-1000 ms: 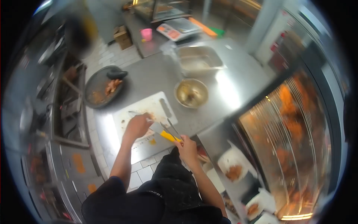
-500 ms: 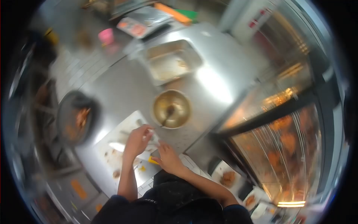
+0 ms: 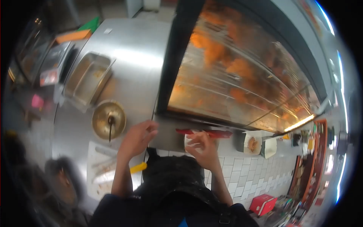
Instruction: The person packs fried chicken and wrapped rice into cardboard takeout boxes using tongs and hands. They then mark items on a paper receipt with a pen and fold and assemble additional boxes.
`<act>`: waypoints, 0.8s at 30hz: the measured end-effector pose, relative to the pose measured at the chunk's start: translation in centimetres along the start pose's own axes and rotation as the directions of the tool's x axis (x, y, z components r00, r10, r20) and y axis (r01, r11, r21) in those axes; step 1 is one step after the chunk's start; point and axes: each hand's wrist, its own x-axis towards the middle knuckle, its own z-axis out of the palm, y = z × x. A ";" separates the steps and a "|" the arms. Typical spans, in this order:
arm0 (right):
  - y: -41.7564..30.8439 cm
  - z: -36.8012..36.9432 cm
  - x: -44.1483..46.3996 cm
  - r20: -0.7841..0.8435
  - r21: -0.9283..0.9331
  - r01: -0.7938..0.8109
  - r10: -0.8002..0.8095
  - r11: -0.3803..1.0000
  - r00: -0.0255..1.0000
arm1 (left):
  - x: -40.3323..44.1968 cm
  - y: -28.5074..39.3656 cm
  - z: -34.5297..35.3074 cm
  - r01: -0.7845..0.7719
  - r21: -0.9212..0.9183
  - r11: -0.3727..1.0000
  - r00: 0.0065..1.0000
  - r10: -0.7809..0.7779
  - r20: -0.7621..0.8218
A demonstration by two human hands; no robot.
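My left hand (image 3: 139, 138) is over the steel table's edge, fingers apart and holding nothing. The cutting board (image 3: 99, 158) lies below and left of it, with a yellow-handled knife (image 3: 137, 168) across it and long metal tools beside the blade. My right hand (image 3: 201, 145) is bent at the counter by the display case, near a red object (image 3: 219, 134) and a white container (image 3: 188, 140). Its fingers are curled; whether they grip either thing is not clear. A metal bowl (image 3: 99, 120) with a dark-handled utensil stands beyond the board.
A steel tray (image 3: 81, 81) stands behind the bowl. At lower left is a dark pan (image 3: 67, 185) with food. The lit display case (image 3: 227, 72) holds orange-brown food. On the counter at right is an open food box (image 3: 252, 143). A scale (image 3: 53, 68) is at left.
The view has swung right towards the display case. My hands have moved apart and away from the board; the knife now lies on it. My right hand has reached the counter.
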 end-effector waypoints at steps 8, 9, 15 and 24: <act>2.1 -3.4 -5.3 0.493 0.081 -0.066 0.018 0.995 0.870 | -9.3 2.2 6.3 0.310 -0.100 0.945 0.943 -0.292 0.161; 2.6 -3.8 -5.7 0.525 -0.004 0.012 -0.008 1.000 0.851 | -11.4 2.5 8.1 0.421 -0.111 0.900 0.903 -0.405 0.142; 9.2 -4.0 -8.8 0.775 0.025 0.010 -0.026 1.000 0.631 | -25.6 3.6 21.0 0.679 -0.096 0.728 0.727 -0.685 -0.047; 19.0 4.2 -11.0 0.910 -0.207 0.171 0.125 0.963 0.396 | -39.3 0.8 24.5 0.815 -0.226 0.534 0.285 -0.708 -0.647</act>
